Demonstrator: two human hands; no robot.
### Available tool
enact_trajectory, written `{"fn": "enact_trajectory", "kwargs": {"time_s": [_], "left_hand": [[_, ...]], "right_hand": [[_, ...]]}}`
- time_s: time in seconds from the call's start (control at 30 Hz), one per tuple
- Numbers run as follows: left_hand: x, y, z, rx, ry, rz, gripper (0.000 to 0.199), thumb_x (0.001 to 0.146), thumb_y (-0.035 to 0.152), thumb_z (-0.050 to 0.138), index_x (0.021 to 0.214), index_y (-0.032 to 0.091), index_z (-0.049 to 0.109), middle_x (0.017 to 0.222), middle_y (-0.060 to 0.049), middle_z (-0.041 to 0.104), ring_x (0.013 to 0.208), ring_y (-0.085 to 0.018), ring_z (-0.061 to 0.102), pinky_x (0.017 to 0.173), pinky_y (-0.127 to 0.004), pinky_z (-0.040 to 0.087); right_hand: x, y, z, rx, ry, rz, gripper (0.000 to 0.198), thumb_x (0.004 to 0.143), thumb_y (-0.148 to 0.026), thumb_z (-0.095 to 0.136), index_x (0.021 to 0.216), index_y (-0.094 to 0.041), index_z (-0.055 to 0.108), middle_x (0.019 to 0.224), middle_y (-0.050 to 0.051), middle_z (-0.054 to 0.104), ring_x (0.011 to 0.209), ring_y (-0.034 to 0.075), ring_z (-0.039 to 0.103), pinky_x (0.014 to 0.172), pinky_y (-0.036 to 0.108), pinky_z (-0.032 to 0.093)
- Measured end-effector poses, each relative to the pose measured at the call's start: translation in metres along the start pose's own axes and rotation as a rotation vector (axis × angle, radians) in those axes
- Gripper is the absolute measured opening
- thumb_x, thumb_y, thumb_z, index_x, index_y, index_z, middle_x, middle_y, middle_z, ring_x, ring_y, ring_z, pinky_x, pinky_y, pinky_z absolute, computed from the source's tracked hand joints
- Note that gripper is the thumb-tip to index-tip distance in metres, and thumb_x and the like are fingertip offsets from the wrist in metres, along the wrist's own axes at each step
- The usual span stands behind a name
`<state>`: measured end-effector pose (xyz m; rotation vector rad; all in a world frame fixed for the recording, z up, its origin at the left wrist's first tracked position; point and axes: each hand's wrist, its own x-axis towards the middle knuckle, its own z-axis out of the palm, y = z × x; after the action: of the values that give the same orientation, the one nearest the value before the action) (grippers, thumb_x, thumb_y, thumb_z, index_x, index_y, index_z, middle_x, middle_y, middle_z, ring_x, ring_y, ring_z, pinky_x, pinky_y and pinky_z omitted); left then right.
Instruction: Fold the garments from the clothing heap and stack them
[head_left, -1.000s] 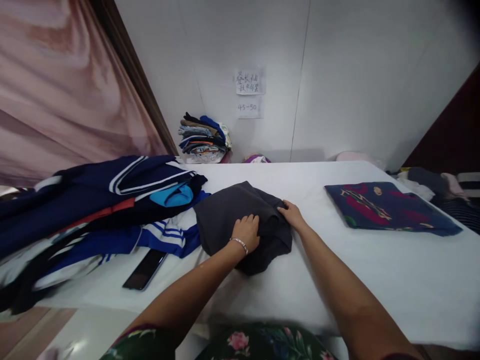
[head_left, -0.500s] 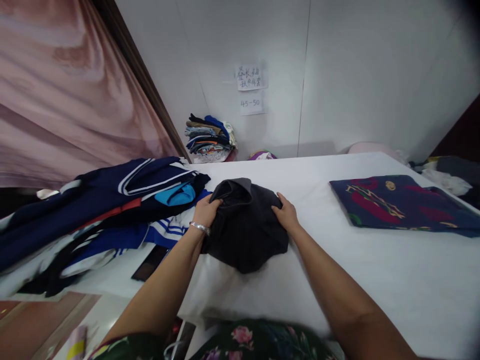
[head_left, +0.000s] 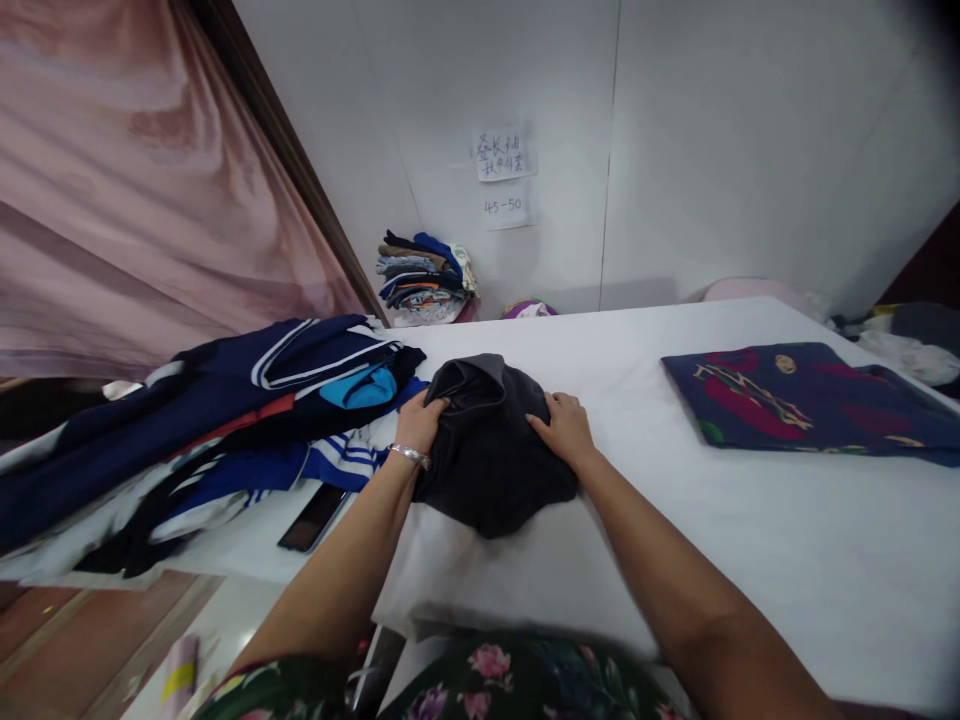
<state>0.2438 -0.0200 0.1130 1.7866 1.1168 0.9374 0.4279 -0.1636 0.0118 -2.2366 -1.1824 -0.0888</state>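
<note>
One dark grey garment point(head_left: 499, 475) is bunched on the white table point(head_left: 750, 570), directly before the person. At its ten o'clock, the left hand point(head_left: 418, 422) is clamped on the cloth, beside a round opening; a silvery bracelet point(head_left: 411, 456) is on this wrist. Between two and three o'clock, the right hand point(head_left: 568, 428) is also closed on the garment, with the thumb upon the cloth and some fingertips hidden. Near it, between eight and nine o'clock, lies a dark phone point(head_left: 311, 520). At nine o'clock there is a loose pile of clothes point(head_left: 217, 375), mostly navy, blue and white. Well apart, at three o'clock, a patterned navy garment point(head_left: 757, 400) lies flat. Farther, at eleven o'clock, stands a stack of folded clothes point(head_left: 424, 280); at twelve, two handwritten papers point(head_left: 504, 155) are on the wall point(head_left: 697, 150).
</note>
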Motion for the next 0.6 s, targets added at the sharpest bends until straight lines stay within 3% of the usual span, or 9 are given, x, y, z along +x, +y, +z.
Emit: {"fn": "enact_trajectory", "kwargs": {"time_s": [0.1,0.33,0.6], "left_hand": [[0.001,-0.003,0.000,-0.070,-0.018,-0.032,0.025,0.057,0.033,0.061,0.073,0.016,0.068,0.061,0.003,0.061,0.065,-0.015,0.055,0.062,-0.024,0.042],[0.000,0.006,-0.009,-0.017,0.032,-0.085,0.021,0.057,0.033,0.063,0.070,0.017,0.067,0.062,0.002,0.063,0.069,-0.018,0.058,0.062,-0.024,0.043],[0.004,-0.002,-0.011,-0.076,0.016,-0.074,0.030,0.056,0.040,0.063,0.071,0.015,0.068,0.060,0.001,0.062,0.064,-0.017,0.055,0.060,-0.025,0.042]], "right_hand": [[0.000,0.000,0.001,0.066,-0.016,-0.009,0.057,0.087,-0.047,0.052,0.133,-0.014,0.049,0.123,0.016,0.057,0.114,0.030,0.048,0.095,0.040,0.038],[-0.001,-0.008,-0.003,0.328,-0.293,-0.020,0.061,0.084,-0.048,0.055,0.137,-0.018,0.048,0.111,0.008,0.067,0.103,0.024,0.060,0.089,0.034,0.044],[-0.012,-0.034,-0.005,-0.145,-0.217,-0.161,0.040,0.087,-0.034,0.049,0.120,-0.014,0.060,0.129,0.017,0.054,0.120,0.032,0.045,0.095,0.043,0.035]]}}
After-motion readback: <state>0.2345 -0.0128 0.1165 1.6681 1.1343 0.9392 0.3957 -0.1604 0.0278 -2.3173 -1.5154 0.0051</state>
